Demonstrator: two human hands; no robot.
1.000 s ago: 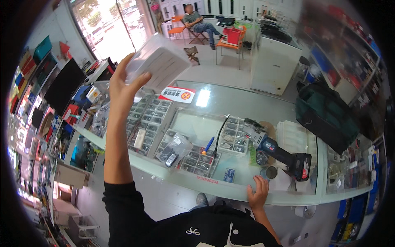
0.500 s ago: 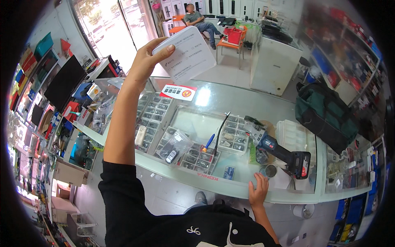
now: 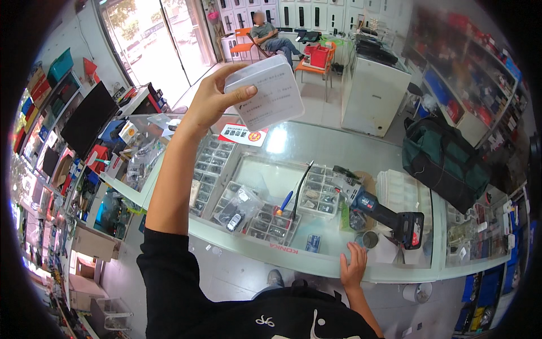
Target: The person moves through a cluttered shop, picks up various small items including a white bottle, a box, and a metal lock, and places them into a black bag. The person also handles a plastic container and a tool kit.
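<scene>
My left hand point(image 3: 217, 97) is raised above the far side of the glass counter, thumb on the near face and fingers round the edge of a flat, clear-white plastic box point(image 3: 270, 96) with printed text on it. The box is tilted, its printed face toward me. My right hand point(image 3: 354, 263) rests on the counter's front edge with its fingers spread, holding nothing. Near it are a small blue packet point(image 3: 313, 243), a round tin point(image 3: 369, 239) and a cordless angle grinder point(image 3: 384, 212). A blue-handled screwdriver point(image 3: 284, 202) and a black cable point(image 3: 303, 189) lie further left.
Compartment trays of small parts point(image 3: 273, 225) and a bagged car key point(image 3: 233, 221) are at the glass counter point(image 3: 339, 138). A dark green tool bag point(image 3: 443, 161) sits at the right end. Beyond stand a white cabinet point(image 3: 372, 93) and a seated person point(image 3: 271, 37).
My left hand has brought the plastic box a little lower and to the right, turning it slightly. My right hand stays on the counter edge.
</scene>
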